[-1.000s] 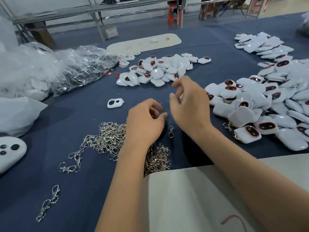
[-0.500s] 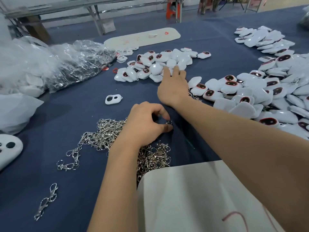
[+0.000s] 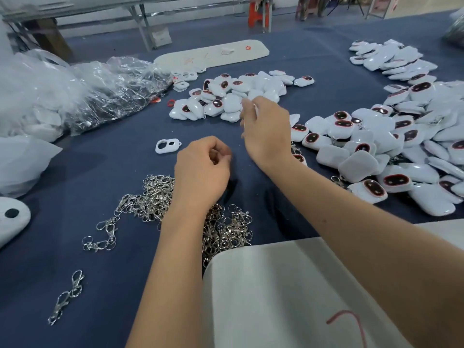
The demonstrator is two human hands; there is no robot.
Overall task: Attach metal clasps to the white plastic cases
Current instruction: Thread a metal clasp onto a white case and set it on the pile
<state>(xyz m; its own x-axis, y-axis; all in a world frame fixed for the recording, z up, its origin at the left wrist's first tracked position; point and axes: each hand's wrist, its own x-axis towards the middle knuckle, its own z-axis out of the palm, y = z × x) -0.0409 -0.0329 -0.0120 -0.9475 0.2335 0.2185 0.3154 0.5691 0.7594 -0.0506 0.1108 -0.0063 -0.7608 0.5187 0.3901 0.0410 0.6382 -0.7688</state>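
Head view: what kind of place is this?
Likely a hand-assembly workshop bench. Heaps of identical white plastic cases, a loose pile of metal clasps and bulk clear plastic bags cover a blue-cloth table.

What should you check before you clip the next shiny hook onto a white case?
1. Left hand has a clasp: cannot tell; fingers curled, something small pinched.
2. Right hand has a case: cannot tell; something white shows at its fingers, blurred.
3. Spare clasps within reach: ok; clasp pile lies under the left wrist.
4. Cases within reach: ok; case pile lies just beyond the right hand.
5. Hands close enough to join parts: ok; they are near each other, apart.
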